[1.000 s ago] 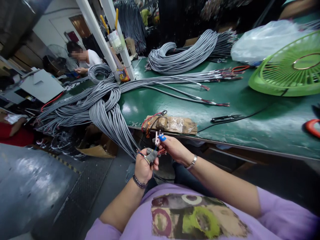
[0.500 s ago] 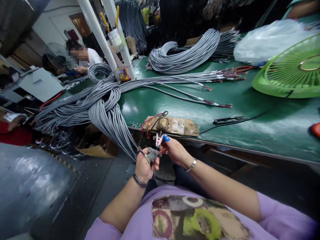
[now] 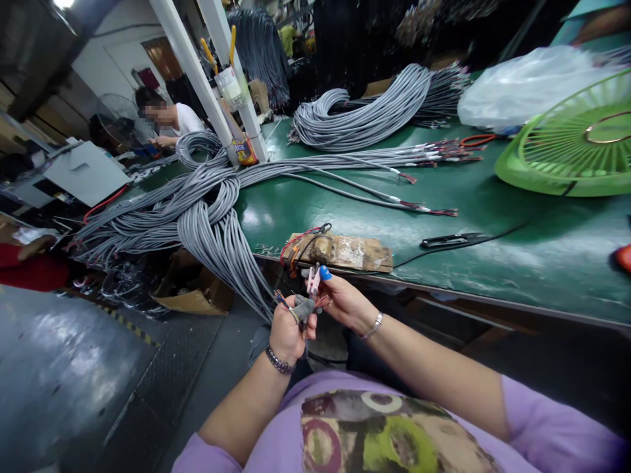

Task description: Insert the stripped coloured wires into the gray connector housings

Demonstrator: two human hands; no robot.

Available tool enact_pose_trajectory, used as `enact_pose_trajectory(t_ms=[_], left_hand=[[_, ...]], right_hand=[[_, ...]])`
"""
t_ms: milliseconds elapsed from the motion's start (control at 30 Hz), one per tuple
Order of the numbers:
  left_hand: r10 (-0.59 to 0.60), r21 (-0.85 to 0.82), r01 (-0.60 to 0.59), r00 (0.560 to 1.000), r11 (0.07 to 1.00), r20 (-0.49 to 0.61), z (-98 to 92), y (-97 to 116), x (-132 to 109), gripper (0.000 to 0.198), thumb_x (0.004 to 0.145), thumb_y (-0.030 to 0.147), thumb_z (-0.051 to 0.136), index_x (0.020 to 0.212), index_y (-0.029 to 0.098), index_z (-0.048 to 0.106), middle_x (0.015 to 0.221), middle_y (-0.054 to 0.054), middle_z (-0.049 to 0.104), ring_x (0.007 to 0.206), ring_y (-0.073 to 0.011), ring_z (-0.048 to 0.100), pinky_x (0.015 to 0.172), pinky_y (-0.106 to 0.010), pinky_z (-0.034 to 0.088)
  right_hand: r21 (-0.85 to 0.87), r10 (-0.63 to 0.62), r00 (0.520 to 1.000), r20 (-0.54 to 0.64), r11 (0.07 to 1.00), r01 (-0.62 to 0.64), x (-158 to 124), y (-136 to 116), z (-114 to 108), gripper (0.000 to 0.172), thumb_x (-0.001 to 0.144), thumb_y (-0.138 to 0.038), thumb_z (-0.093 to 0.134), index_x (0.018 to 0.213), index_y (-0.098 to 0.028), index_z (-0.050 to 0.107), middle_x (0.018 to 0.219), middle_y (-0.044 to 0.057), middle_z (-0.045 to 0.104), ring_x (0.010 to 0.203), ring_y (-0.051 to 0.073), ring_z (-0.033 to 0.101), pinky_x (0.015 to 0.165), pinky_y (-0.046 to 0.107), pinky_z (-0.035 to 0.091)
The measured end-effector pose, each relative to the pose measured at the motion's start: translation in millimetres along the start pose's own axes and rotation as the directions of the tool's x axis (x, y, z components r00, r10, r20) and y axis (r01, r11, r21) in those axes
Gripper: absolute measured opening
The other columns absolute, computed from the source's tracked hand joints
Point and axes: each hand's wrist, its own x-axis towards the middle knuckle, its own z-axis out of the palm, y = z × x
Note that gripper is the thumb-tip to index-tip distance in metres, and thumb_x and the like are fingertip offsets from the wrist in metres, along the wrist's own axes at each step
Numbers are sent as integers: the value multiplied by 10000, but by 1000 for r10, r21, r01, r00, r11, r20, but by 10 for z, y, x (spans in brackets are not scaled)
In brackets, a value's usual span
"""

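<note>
My left hand (image 3: 286,332) is closed round the stripped end of a grey cable. Thin blue and dark wires (image 3: 280,299) stick out on its left side, and reddish wires (image 3: 323,302) fan out to the right. A grey covering wraps a digit of this hand and hides part of the grip. Just to the right, my right hand (image 3: 351,303) pinches a small pink clip (image 3: 313,281) beside those reddish wires. Blue tape covers one of its fingertips. Whether it also touches the wires, I cannot tell.
A wooden block (image 3: 345,251) with red and black leads lies at the bench edge. Thread snips (image 3: 451,240), a green fan (image 3: 566,144) and a plastic bag (image 3: 522,85) are to the right. Grey cable bundles (image 3: 217,210) hang over the edge at left. A co-worker (image 3: 170,121) sits behind.
The pink clip has turned a little and sits closer to the blue-taped fingertip. Both hands stay close together, with the reddish wires nearer my right fingers. The view has shifted slightly.
</note>
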Motion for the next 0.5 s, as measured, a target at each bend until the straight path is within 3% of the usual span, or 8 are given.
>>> enact_pose_trajectory(t_ms=[233,500], left_hand=[[9,24,-9,1000,1000,3,13,2,-27,254,642,354,694,639,139,559,413,35,520,271,-42,386,274,-142,232],[33,30,-32,999,999,-19,30,-37,-178,267,654,362,702,638,154,534,419,35,533,275,-52,401,275,-149,269]], right_hand=[[38,44,997,58,998,-47,-37,-2,-48,342,743,-496,655,775,-156,642,615,1,586,521,95,493,491,218,426],[-8,212,976,46,977,-212,-154,-141,-37,443,840,-561,477,796,-148,633,725,48,626,581,105,537,527,219,451]])
